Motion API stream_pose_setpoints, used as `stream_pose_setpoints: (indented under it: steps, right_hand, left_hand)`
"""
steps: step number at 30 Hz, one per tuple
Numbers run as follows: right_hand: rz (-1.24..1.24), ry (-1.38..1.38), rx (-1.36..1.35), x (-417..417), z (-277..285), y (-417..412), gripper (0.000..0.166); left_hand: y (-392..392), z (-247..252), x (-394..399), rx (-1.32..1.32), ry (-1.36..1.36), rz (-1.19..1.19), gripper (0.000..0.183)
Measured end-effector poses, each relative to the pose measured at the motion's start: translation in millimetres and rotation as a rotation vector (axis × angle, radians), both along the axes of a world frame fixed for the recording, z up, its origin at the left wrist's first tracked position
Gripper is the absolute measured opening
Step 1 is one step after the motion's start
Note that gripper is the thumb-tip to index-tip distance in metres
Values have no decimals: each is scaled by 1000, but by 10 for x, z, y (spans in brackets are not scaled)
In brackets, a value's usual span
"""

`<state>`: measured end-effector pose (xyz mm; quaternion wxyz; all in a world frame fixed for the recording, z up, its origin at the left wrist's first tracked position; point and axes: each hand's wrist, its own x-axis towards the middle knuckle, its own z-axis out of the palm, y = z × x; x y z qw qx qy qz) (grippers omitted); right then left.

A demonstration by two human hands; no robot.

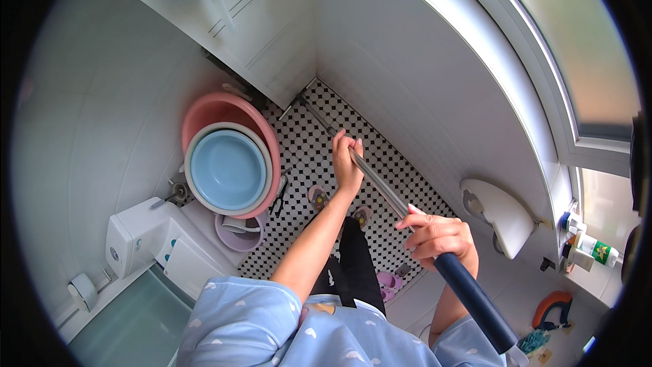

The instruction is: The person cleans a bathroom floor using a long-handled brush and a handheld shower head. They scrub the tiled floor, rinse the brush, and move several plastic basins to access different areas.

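Observation:
A long-handled floor squeegee [381, 183] slants across the view, its metal pole ending in a dark blue grip [476, 300] near me. Its narrow blade [288, 110] is down by the far corner, at the base of a white panel [275, 61]. Partway along the pole, my left hand [348, 165] is wrapped around it, thumb pointing away from me. My right hand [440, 239] holds the upper pole just ahead of the blue grip, fingers curled over it. Black and white tile floor [300, 148] lies under the pole.
Left of the pole are stacked basins: pink [272, 148], white [190, 183] and light blue [229, 168]. Below them stands a lilac bucket [224, 237], near a white toilet [193, 260]. A wall basin [501, 216] juts out right. Pink clogs [389, 281] lie near my feet.

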<state>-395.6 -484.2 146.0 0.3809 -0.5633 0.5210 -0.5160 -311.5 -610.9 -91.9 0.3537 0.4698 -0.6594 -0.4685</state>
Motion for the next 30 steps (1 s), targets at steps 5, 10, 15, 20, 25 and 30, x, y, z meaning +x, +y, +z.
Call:
stream_pose_setpoints:
  steps: [5, 10, 15, 20, 25, 30]
  right_hand:
    - [-226, -25, -139, 146, -320, 219, 10]
    - [-309, -43, -150, 342, -420, 544, 14]
    - [-378, -29, -117, 253, -138, 1120, 16]
    - [-290, -17, -80, 237, 13, 1366, 14]
    - [-504, -229, -117, 385, -261, 1359, 17]
    - [-554, -195, -245, 541, -239, 1369, 16]
  left_hand:
    - [80, -324, -25, -75, -76, -182, 18]
    - [373, -433, 59, -92, -196, -351, 24]
    - [1003, -235, -25, 20, -211, -496, 24]
    - [1224, -49, 4, 16, -135, -358, 18]
    - [792, -429, 64, 18, -292, -291, 19]
    - [770, -302, 253, -147, -216, -273, 27]
